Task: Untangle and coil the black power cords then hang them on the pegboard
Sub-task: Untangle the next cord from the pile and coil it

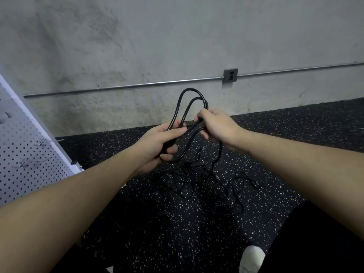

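Observation:
A black power cord (178, 107) is gathered into two upright loops between my hands, in front of the concrete wall. My left hand (157, 143) grips the lower part of the loops. My right hand (215, 125) pinches the strands at the right side, and a length of the cord hangs from it down to the floor. Below my hands a tangle of black cords (208, 184) lies spread on the speckled floor. The white pegboard (23, 154) leans at the left edge, with metal hooks (46, 141) sticking out of it.
A grey concrete wall carries a metal conduit (137, 85) and an outlet box (230, 75). The floor is black rubber with white specks (295, 134). My dark trouser leg (315, 243) and a white shoe (252, 259) fill the lower right corner.

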Demonstrator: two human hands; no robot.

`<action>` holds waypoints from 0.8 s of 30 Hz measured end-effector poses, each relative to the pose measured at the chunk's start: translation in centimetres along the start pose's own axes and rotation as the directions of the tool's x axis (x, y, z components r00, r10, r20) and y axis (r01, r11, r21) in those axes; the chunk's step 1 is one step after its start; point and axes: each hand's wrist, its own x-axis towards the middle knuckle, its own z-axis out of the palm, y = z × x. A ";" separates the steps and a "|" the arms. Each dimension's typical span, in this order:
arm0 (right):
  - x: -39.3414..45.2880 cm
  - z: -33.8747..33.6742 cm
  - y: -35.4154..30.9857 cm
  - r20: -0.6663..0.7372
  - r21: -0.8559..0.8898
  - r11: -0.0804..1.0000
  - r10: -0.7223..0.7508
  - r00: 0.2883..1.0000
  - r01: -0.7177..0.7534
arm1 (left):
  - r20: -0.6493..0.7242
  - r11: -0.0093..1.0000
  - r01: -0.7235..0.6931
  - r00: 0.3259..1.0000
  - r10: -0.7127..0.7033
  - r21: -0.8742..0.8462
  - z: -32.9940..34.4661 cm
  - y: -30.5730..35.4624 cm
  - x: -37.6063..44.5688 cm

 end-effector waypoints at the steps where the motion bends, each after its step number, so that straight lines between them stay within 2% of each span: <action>1: 0.0 0.1 -0.1 -0.001 -0.028 1.000 -0.013 1.000 0.013 | 0.000 1.000 0.004 1.000 -0.004 0.030 0.1 0.1 0.0; 5: 0.1 0.1 -0.6 -0.037 -0.062 0.998 0.015 0.999 -0.017 | 0.031 0.985 0.040 0.998 -0.046 0.168 0.2 0.9 -0.1; 7: 0.4 0.1 -0.6 -0.036 -0.093 0.995 0.027 0.999 -0.030 | 0.013 0.953 0.036 0.999 -0.042 0.300 0.4 1.4 -0.3; 11: 0.7 -0.2 -0.1 -0.003 -0.025 0.996 0.082 0.997 -0.082 | 0.026 0.836 -0.071 0.997 0.068 0.545 0.8 1.6 -0.1; 14: 0.6 -0.2 0.0 0.054 0.037 0.991 0.128 0.990 -0.130 | 0.021 0.660 -0.120 0.987 0.157 0.742 1.0 1.5 0.3; 16: 0.6 -0.2 -0.3 0.063 0.077 0.988 0.129 0.990 -0.134 | 0.027 0.618 -0.140 0.982 0.189 0.774 1.2 1.5 0.5; 18: 0.8 -0.3 -0.7 0.053 0.081 0.990 0.111 0.992 -0.115 | 0.024 0.638 -0.143 0.981 0.192 0.757 1.6 1.6 0.4; 21: 0.5 -0.8 -0.9 0.064 -0.005 0.999 0.045 0.997 -0.045 | -0.018 0.794 -0.109 0.989 0.150 0.597 1.6 1.0 0.3; 24: -0.5 -2.0 -0.6 0.311 -0.225 0.974 0.091 0.946 -0.020 | -0.082 0.795 -0.108 0.977 0.195 0.597 0.6 0.7 0.3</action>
